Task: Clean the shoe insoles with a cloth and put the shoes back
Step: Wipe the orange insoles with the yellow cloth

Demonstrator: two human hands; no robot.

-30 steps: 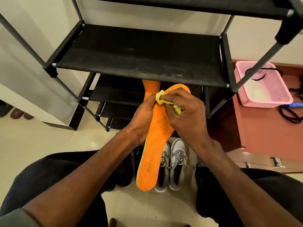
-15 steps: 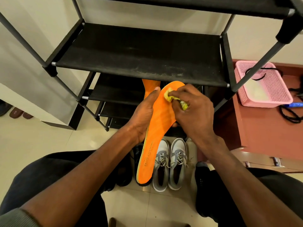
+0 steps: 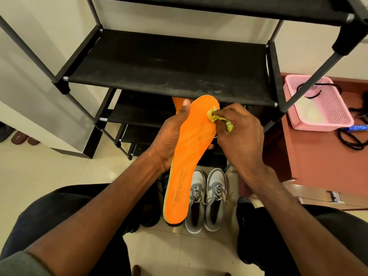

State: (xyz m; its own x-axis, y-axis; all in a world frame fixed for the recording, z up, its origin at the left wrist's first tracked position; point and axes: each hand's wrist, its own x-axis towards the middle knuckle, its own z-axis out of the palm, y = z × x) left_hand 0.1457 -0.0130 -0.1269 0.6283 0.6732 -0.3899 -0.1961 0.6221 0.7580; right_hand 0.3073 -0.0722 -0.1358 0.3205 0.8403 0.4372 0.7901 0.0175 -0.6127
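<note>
Left hand (image 3: pixel 169 142) grips the light, bendy orange insole (image 3: pixel 191 152) mid-length; right hand (image 3: pixel 237 134) pinches the yellow cloth (image 3: pixel 219 119) at its two o'clock.

Person: forearms bare. Grey ribbed sleeve (image 3: pixel 22 263) was pushed up on the left arm. Dark trousers (image 3: pixel 65 214) covered both legs.

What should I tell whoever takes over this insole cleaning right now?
Left hand grips the orange foam insole upright, with a second orange insole behind it.
Right hand pinches the crumpled yellow cloth against the front insole's toe end.
The grey-and-white lace-up sneakers stand on the floor below, in front of the black fabric shoe rack.
Done: wiping under way.
Left: finish the insoles, refit them, put the shoes back.
</note>
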